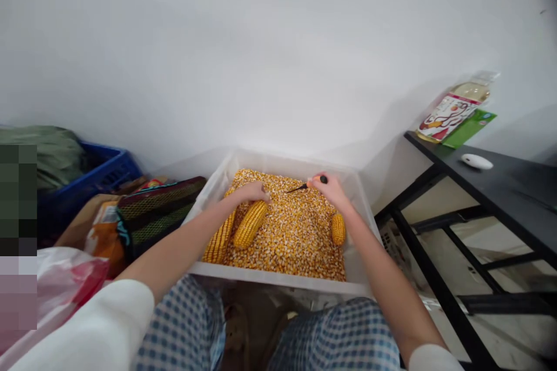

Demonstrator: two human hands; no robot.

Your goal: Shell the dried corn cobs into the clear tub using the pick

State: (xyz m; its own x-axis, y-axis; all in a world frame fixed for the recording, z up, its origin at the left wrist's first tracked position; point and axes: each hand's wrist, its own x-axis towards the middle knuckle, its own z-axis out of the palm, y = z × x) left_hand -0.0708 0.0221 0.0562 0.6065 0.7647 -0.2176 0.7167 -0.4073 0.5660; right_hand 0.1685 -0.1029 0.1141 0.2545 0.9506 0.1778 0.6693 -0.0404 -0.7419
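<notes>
Cobs (250,223) in tub (278,279), seemingly atop kernels (291,237)

The corn cob (250,224) was a fat golden one, kernels all on, lying slanted on the loose kernels (296,237) with its top end under the left hand (252,192). The screwdriver (306,185) was small, orange-and-black handle in the right hand (329,188), dark tip pointing left, just above the kernels.

Three corn cobs (251,223) in one clear tub (278,277), one screwdriver (304,186), one bottle (455,107), one blue crate (104,171), two hands (252,191).
</notes>
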